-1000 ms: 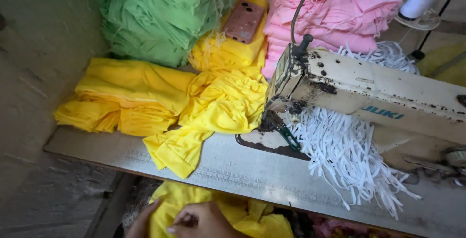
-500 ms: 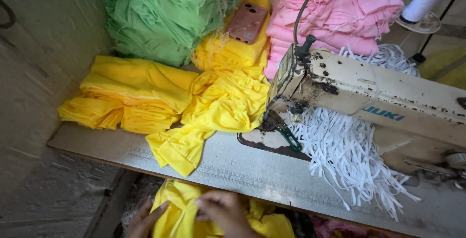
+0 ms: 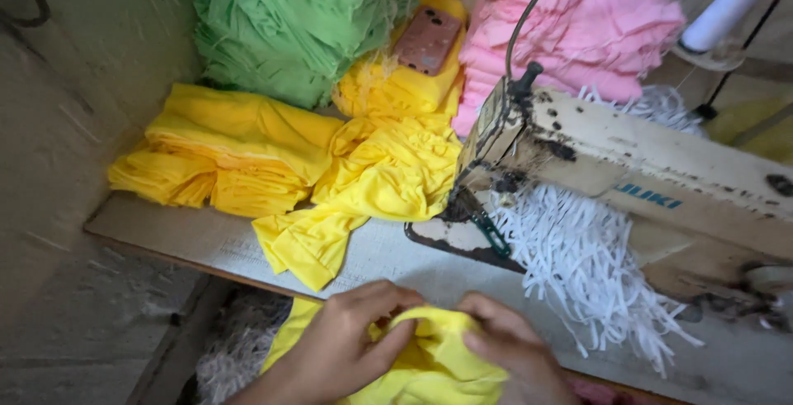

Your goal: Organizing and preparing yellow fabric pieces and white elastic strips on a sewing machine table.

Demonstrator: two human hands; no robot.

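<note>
My left hand [image 3: 343, 347] and my right hand [image 3: 512, 347] both grip a bunched piece of yellow fabric [image 3: 434, 364] at the near edge of the sewing table [image 3: 165, 227]. The fingers of both hands pinch the cloth's top fold between them. Beyond the hands stands a worn cream sewing machine [image 3: 628, 165], its needle end above a dark plate [image 3: 450, 235]. More yellow fabric [image 3: 372, 182] lies crumpled on the table to the left of the needle.
Folded yellow cloth [image 3: 223, 153] is stacked at the table's left. Green fabric [image 3: 289, 25] and pink fabric [image 3: 578, 25] are piled at the back, with a phone [image 3: 425, 40] between them. White elastic strips [image 3: 586, 264] lie beside the machine. A white thread cone [image 3: 727, 4] stands far right.
Both hands have risen from below the table edge, bringing the yellow fabric up to the table's front. The view has shifted slightly closer.
</note>
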